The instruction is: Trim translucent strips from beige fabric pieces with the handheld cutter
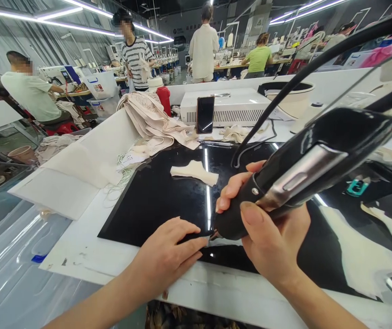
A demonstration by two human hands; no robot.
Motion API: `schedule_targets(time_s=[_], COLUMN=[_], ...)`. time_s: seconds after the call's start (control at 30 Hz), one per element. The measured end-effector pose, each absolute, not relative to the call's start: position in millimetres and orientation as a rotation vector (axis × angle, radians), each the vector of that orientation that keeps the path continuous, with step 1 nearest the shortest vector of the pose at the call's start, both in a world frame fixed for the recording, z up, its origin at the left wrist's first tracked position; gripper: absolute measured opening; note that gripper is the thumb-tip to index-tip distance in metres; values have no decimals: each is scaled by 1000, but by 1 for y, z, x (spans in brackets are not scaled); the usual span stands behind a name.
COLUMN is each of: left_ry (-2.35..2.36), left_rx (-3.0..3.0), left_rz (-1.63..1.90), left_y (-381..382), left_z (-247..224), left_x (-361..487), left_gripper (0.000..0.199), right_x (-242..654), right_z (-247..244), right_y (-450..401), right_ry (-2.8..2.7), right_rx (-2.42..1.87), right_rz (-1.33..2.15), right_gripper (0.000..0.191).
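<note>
My right hand (278, 237) is wrapped round a black corded handheld tool (237, 210) with a silver lever on its side. Its small metal tip points down at the glossy black sheet (141, 201) on the table. Just left of that tip, my left hand (172, 251) lies with fingers stretched out over the sheet, holding nothing that I can see. A thin translucent strip (225, 242) runs right from the fingertips, partly under the tool. Farther back on the sheet lies a small cream fabric piece (195, 172).
Beige fabric (148, 119) is heaped at the back left. A phone (205, 115) leans against a white vented box (230, 107). Cream pieces (360, 251) and a teal object (357, 187) lie at right. The tool's black cable (305, 68) arches overhead. Several people work beyond the table.
</note>
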State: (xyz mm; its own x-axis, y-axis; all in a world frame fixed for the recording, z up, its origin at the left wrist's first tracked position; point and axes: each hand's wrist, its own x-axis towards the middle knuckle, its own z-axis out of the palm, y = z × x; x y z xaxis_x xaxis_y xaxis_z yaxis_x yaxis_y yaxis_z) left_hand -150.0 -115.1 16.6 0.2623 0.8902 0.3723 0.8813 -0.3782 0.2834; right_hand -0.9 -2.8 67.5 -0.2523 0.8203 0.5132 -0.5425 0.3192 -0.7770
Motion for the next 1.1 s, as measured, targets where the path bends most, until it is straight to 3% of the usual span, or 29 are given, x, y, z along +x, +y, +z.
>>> schedule_targets(time_s=[0.57,0.87,1.1], left_ry=[1749,1905,1940], left_rx=[2665,2219,2014], left_rz=[753,784,837], left_y=[-120,-109,-102], left_z=[9,17,17], left_x=[-151,-137,-133], left_gripper=[22,19,6], right_x=[-2,-1,-2], right_z=[69,68,68], right_y=[-5,-4,-5], right_ry=[-1236,-1254,-1241], right_rx=[-226,-240,-238], right_rz=[1365,1361,1361], right_gripper=[38,38,39])
